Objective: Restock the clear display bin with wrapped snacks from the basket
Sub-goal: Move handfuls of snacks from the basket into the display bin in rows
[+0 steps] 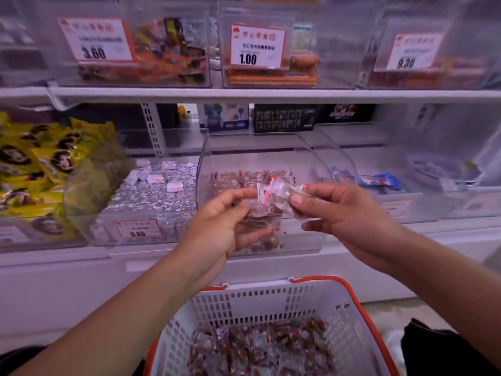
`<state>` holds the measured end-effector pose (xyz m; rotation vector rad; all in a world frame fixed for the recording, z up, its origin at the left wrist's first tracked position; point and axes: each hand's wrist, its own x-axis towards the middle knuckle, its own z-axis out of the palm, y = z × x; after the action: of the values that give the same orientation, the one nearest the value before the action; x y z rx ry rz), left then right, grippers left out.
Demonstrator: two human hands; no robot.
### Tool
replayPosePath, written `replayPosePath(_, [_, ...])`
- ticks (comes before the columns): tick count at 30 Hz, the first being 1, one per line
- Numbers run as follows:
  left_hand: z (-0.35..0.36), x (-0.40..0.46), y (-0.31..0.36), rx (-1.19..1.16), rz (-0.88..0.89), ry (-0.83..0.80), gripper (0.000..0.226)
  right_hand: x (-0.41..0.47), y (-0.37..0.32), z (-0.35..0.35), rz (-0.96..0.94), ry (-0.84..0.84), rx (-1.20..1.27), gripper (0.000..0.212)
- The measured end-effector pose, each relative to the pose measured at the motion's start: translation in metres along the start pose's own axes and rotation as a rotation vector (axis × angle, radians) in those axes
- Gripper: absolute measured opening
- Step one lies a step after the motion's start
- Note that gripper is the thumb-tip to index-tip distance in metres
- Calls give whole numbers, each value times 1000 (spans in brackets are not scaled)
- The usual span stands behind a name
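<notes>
1. Centrally, the left hand (pixel 225 226) grips a small bunch of wrapped snacks (pixel 261 222), fingers curled round the clear wrappers, in front of the clear display bin (pixel 206 158).
2. Right hand (pixel 344 213): thumb and fingers pinch a single clear-wrapped snack (pixel 279 192) with red marks; this piece touches the top of the bunch held by the other hand.
3. Clear display bin: stands on the lower shelf between two neighbouring bins; a shallow layer of the same snacks lies on its floor behind the hands.
4. Basket (pixel 271 299): white slotted plastic with an orange rim, directly below the hands; many more wrapped snacks lie in its bottom.
5. Left neighbouring bin (pixel 151 194): filled with silver-foil sweets; a price tag (pixel 138 228) is fixed to its front.
6. Yellow packets (pixel 35 164): heaped at the far left.
7. Upper shelf (pixel 271 95): carries further clear bins with red-and-white price cards (pixel 257 47); the outer cards are blurred.
</notes>
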<state>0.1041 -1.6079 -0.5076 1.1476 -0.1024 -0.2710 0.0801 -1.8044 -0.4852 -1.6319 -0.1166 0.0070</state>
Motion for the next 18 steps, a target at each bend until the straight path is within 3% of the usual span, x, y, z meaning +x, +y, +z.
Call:
replayPosePath(3, [-2,1,-9,77,88,15,18,-1,3,3,38,22,55,34])
replayPosePath(8, [-3,-2,-15,70,110,-76,25,-1,5,8,54,81,87,23])
replayPosePath(12, [-6,-1,-13,167,155,-200,53,-2,4,7,84,67,89,28])
replayPosePath(18, [-4,2,-13,208,190,-214,50,-4,7,6,99,33,49,35])
